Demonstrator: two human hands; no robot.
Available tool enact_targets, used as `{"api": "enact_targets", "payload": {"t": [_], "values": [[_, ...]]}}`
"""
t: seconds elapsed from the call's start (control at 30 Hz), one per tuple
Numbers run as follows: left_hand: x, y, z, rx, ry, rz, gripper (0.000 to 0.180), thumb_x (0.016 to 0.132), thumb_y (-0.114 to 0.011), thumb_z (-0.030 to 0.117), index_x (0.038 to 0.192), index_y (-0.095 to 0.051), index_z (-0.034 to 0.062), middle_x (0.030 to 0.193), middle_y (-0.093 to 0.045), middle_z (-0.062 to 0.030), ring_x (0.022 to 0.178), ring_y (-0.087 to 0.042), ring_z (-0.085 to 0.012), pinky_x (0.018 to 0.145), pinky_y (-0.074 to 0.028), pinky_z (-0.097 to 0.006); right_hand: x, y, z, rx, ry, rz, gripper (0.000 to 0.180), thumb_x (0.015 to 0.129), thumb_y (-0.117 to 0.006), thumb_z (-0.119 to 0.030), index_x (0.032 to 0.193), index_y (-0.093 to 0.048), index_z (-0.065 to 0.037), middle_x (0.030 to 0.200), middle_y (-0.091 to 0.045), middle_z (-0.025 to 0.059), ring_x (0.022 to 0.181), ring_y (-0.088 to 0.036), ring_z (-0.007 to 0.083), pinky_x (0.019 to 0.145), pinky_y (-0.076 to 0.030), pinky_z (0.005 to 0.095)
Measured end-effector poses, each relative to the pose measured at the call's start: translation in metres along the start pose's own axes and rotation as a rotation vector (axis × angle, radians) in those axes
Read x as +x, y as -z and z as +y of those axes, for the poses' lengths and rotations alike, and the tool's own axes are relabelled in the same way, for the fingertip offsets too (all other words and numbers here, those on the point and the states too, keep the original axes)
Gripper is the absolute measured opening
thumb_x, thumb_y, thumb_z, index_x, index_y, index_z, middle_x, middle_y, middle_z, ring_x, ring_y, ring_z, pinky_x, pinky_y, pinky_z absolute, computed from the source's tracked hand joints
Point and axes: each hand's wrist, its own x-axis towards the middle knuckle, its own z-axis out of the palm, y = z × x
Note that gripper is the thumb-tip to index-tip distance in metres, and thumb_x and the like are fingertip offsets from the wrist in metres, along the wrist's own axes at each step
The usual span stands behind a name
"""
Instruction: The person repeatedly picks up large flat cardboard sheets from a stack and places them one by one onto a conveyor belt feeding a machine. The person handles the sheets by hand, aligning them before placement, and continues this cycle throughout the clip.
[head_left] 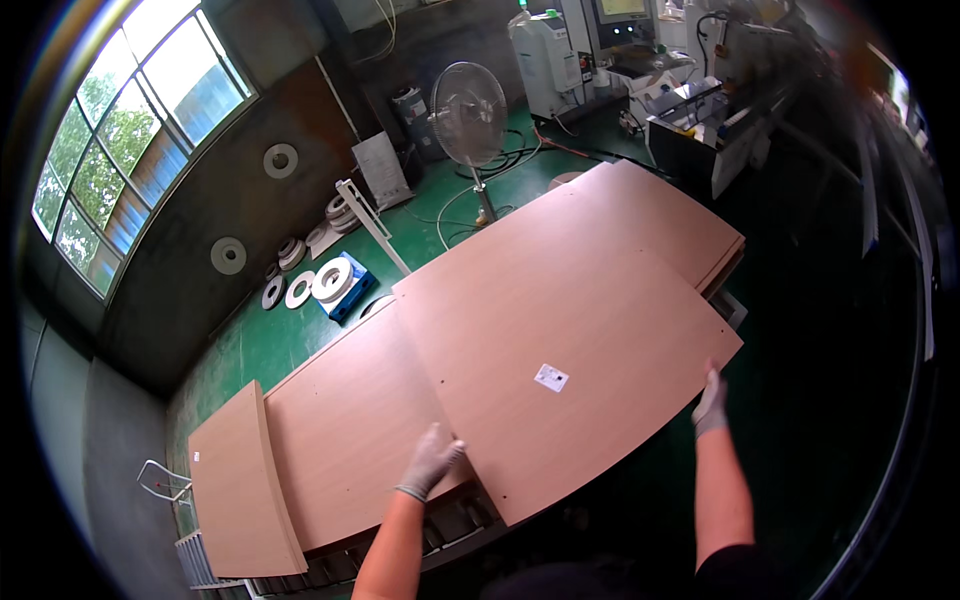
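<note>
A large wood-coloured panel (590,300) with a small white label (551,377) lies in front of me, overlapping other panels. My left hand (430,464), in a pale glove, is at this panel's left edge near its front corner, thumb against the edge. Its fingers are partly curled and look closed on that edge. At the right edge, close to the corner, my right hand (711,404) grips the same panel, thumb up; the other fingers are mostly hidden. Beneath and left of it is another panel (350,430).
A smaller labelled panel (240,490) lies at the far left, above a roller conveyor (195,560). More panels (675,220) are stacked at the far right. Beyond stand a fan (468,115), a white post (372,225), white rings (333,279) on the floor and machinery (690,130).
</note>
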Motion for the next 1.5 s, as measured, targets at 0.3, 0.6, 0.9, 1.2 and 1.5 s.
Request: {"api": "enact_targets", "payload": {"t": [0.3,0.6,0.9,1.2,1.5], "values": [[0.029,-0.103,0.057,-0.043,0.105,-0.064,0.119,0.091,-0.063,0.065,0.160,-0.002,-0.0110,0.168,-0.005,-0.0341,0.158,0.000,-0.0467,0.128,-0.002,-0.048,-0.133,-0.067,0.094,-0.063,-0.159,-0.045,0.055,0.098,-0.069,-0.043,0.132,-0.061,-0.001,0.132,-0.060,0.0078,0.122,-0.055,0.0189,0.108,-0.044,0.0374],[0.030,-0.092,0.044,-0.013,-0.023,-0.017,0.094,0.093,-0.061,0.059,0.158,-0.027,-0.0002,0.163,-0.027,-0.0285,0.155,-0.019,-0.0442,0.126,-0.016,-0.050,-0.099,-0.052,0.114,-0.193,-0.066,-0.155,0.065,0.100,-0.065,-0.052,0.139,-0.057,-0.001,0.135,-0.060,0.0079,0.123,-0.057,0.0203,0.109,-0.044,0.0376],[-0.171,-0.098,-0.112,-0.253,0.066,0.039,0.049,0.101,-0.057,0.043,0.130,-0.065,0.0044,0.118,-0.069,-0.0205,0.112,-0.066,-0.0354,0.103,-0.050,-0.045,-0.034,-0.001,0.127,-0.250,-0.086,-0.374,0.059,0.110,-0.039,-0.042,0.162,-0.035,-0.016,0.167,-0.035,0.0049,0.152,-0.033,0.0248,0.125,-0.027,0.0451],[-0.376,0.025,-0.317,-1.747,0.756,1.250,0.067,0.094,-0.055,0.072,0.125,-0.054,0.0120,0.112,-0.065,-0.0064,0.097,-0.064,-0.0196,0.082,-0.055,-0.037,-0.138,-0.061,0.131,-0.094,-0.254,-0.354,0.070,0.104,-0.046,-0.056,0.157,-0.041,-0.012,0.158,-0.046,0.0095,0.143,-0.046,0.0300,0.120,-0.036,0.0459],[-0.323,0.110,-0.357,-1.488,0.837,1.439,0.045,0.102,-0.063,0.041,0.125,-0.041,0.0101,0.119,-0.061,-0.0106,0.091,-0.066,-0.0224,0.066,-0.058,-0.035,-0.408,-0.082,0.235,-0.487,-1.077,-0.793,0.060,0.100,-0.054,-0.061,0.126,-0.062,-0.008,0.114,-0.069,0.0143,0.101,-0.068,0.0307,0.083,-0.057,0.0439]]}}
